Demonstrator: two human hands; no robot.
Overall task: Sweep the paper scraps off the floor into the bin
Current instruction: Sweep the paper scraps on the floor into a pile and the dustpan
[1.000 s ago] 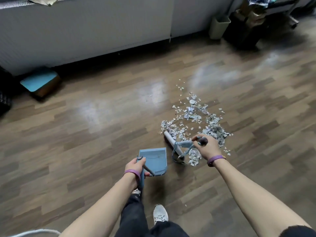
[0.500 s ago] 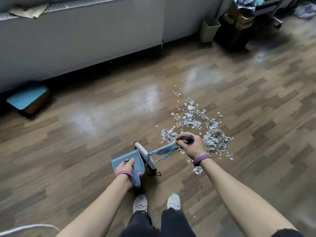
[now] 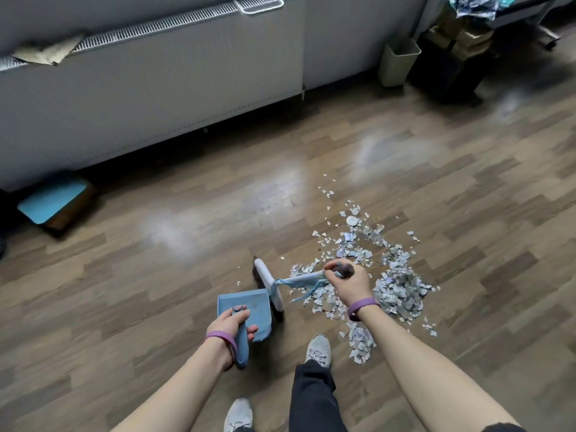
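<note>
Right hand (image 3: 349,283): curling tight round the dark end of the brush handle, hovering just right of the dustpan (image 3: 249,307).
Left hand (image 3: 232,327): wrapping the dustpan's own handle, thumb lying along the top, keeping the pan low over the floor (image 3: 156,275).
Brush (image 3: 268,288): lying with its white head along the dustpan's right edge, touching or nearly touching it, bristles facing down, a pale strap dangling from the handle.
Change: a second ago working inside the heap, well right of the dustpan; now arriving against the pan's side after one stroke towards it.
Meaning: probably finishing a first pull, yet bringing little along, the dustpan's tray showing almost bare blue; most of the task seemingly remaining.
Paper scraps (image 3: 396,288): lying as a ragged heap of small torn grey-white and pale blue bits to the right of the dustpan, thinning into scattered flecks beyond it, with a narrow trail running down on its near right beside a shoe.
Bin (image 3: 399,62): standing well beyond the dustpan, far up and to its right, against the pale cabinet front.
</note>
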